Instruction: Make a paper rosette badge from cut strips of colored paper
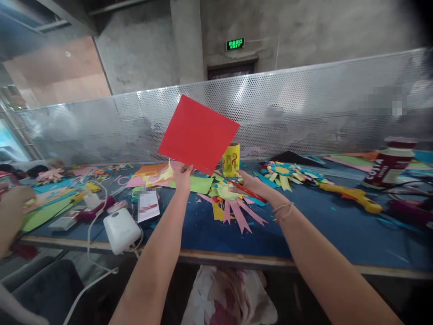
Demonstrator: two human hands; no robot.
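Observation:
My left hand is raised above the blue table and pinches the lower edge of a red paper sheet, which stands up tilted in the air. My right hand rests low on the table among cut paper, closed around red-handled scissors. Just in front of it lies a paper rosette with pink ribbon tails. A yellow can stands behind the sheet's lower corner.
Coloured paper scraps cover the table. A white device with a cable sits at the near left edge, a yellow glue gun and a Costa bottle at right. Another person's hand shows far left. A perforated metal screen backs the table.

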